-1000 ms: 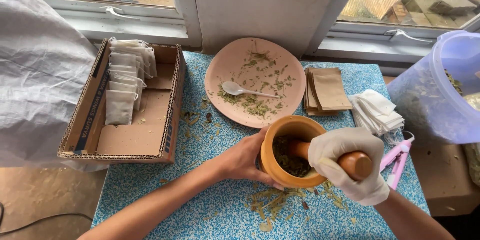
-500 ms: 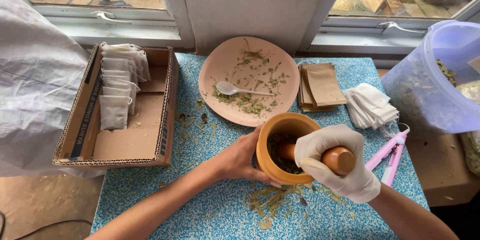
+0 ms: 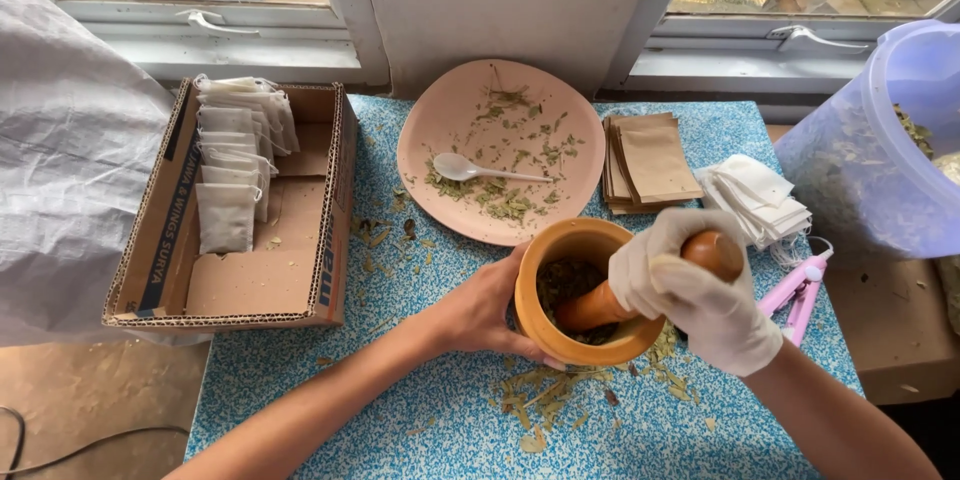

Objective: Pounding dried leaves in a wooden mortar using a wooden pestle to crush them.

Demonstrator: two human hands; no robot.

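At six o'clock from the pink plate (image 3: 440, 140): rigid, probably weighty wooden mortar (image 3: 560, 250) cupped by bare left hand (image 3: 485, 305), smooth pestle (image 3: 600, 305) gripped near its knob by gloved right hand (image 3: 695, 285).

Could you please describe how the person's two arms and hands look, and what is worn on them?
The right hand wears a thin, whitish, wrinkled disposable glove ending at the wrist. The left hand is bare. Both forearms are uncovered: no sleeves, watch or jewellery show.
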